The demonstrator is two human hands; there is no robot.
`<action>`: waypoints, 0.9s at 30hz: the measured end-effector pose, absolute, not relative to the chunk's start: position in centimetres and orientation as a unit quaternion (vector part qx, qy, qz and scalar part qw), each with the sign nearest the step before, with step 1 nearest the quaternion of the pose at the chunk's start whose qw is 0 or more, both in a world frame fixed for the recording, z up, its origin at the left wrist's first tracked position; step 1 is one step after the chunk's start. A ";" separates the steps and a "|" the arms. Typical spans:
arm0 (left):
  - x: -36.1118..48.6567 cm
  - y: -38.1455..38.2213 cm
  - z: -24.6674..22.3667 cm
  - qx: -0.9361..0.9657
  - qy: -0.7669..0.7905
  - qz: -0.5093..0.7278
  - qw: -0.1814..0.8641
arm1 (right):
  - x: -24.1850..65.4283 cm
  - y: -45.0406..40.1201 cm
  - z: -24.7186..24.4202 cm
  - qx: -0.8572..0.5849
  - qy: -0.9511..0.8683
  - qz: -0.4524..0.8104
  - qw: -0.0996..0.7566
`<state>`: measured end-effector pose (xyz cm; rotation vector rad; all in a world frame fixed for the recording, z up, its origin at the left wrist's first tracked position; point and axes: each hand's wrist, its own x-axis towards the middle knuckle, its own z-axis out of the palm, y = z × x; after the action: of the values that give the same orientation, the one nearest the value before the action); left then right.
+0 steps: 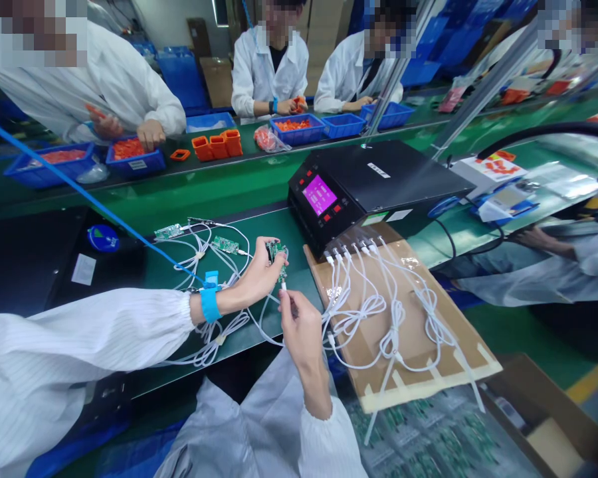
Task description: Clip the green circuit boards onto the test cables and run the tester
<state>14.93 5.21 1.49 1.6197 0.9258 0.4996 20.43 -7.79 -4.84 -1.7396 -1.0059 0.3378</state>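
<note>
Holding a small green circuit board [276,253] pinched in the fingers of your left hand [259,272], you have it raised just above the worktop [259,219], with your right hand [299,325] directly below it at about 6 o'clock; that hand is closed around the plug end of a white cable [283,287], whose tip points up toward 12 o'clock at the board's lower edge; plug and board sit just apart or barely touching, and you cannot tell which from here; the board's long axis runs roughly from 11 to 5 o'clock, tilted in your grip, so the plug meets it from beneath; the left hand is on the board itself, the right one step away through the cable; both hands are closed, each clamped on its own thing, and close together; the board looks small, dark green, crowded with tiny parts, its detail too fine to read; the cable trails away from your right hand toward 3 o'clock into a bundle of white leads [389,312] lying on a cardboard sheet [418,378], and those run up to a black tester box [373,182] with a lit pink screen [319,194] at about 1 o'clock; two more green boards [169,232] [225,244] lie on the worktop at 10 o'clock, wired up among further cables; a blue wrist strap [210,303] circles your left wrist; other people in white coats work with orange parts across the belt at 12 o'clock.
</note>
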 end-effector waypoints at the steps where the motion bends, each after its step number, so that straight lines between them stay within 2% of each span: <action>1: 14.9 5.3 1.5 0.693 0.391 0.213 0.567 | 20.5 -7.8 -4.9 -0.726 -0.421 0.143 0.524; 10: 15.1 6.5 2.0 0.701 0.422 0.233 0.526 | 21.2 -8.2 -5.2 -0.722 -0.418 0.146 0.532; 19: 15.6 6.3 2.1 0.610 0.464 0.243 0.595 | 21.3 -8.2 -5.5 -0.730 -0.395 0.100 0.549; 27: 15.7 6.8 2.8 0.630 0.430 0.252 0.596 | 22.4 -8.5 -5.1 -0.710 -0.421 0.159 0.542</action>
<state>15.71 6.79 2.76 1.4633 0.9977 0.5860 22.41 -8.54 -5.09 -1.6867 -1.0002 0.3770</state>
